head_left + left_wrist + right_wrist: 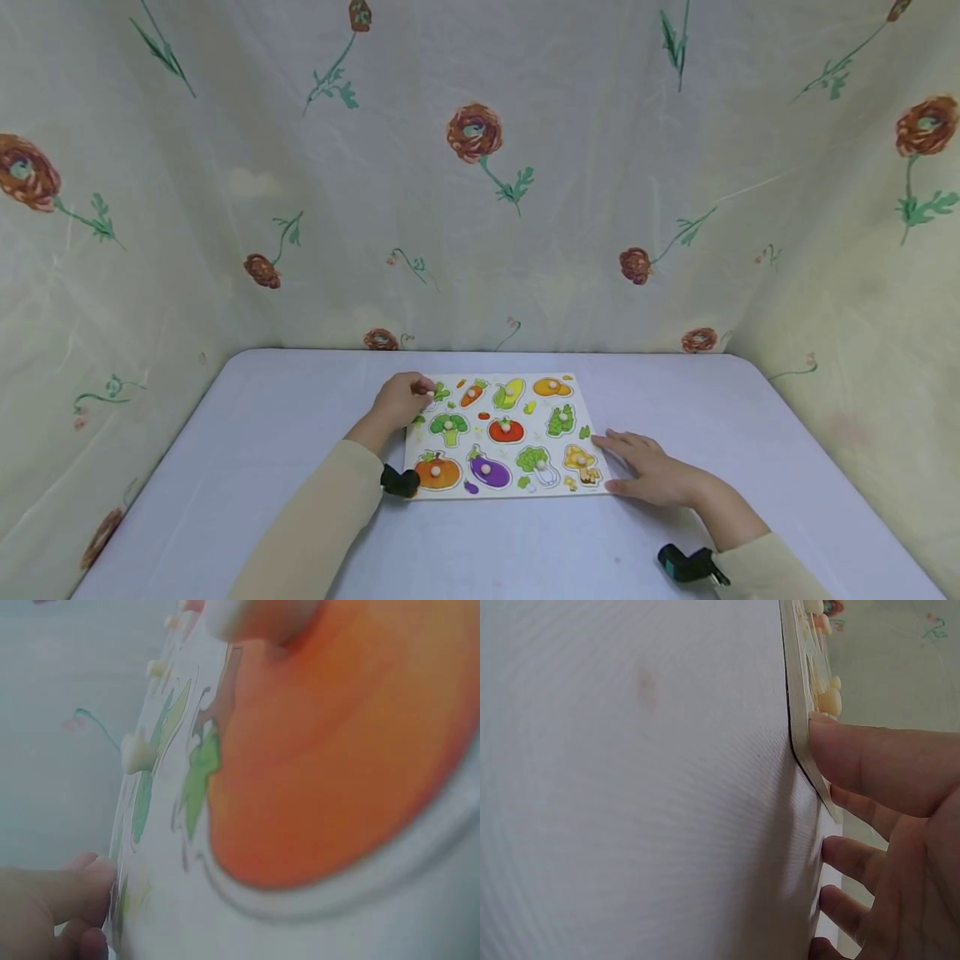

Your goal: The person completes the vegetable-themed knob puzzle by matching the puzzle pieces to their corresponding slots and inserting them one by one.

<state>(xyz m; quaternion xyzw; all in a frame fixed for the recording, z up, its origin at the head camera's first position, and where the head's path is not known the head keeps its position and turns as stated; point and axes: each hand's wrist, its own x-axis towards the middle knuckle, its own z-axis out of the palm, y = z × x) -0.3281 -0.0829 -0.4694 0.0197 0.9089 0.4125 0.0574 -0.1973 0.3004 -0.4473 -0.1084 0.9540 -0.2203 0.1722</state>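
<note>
A white wooden puzzle board (pixel 480 454) with knobbed vegetable pieces lies flat on the table. At its far left corner my left hand (pixel 401 400) pinches the knob of a vegetable piece with green leaves (pixel 441 391), most of it covered by the fingers. The left wrist view has this hand (pixel 56 907) low at the left, beyond the large orange pumpkin piece (pixel 322 765). My right hand (pixel 652 471) lies with spread fingers at the board's right side. In the right wrist view its thumb (pixel 877 761) touches the board's edge (pixel 798 712), and other fingers rest on the table.
Broccoli (pixel 450 427), tomato (pixel 506 430), eggplant (pixel 489 468) and mushroom (pixel 582 463) pieces sit among others in the board. The table (pixel 480 550) has a white cover. Flowered curtains (pixel 555 275) enclose its back and sides.
</note>
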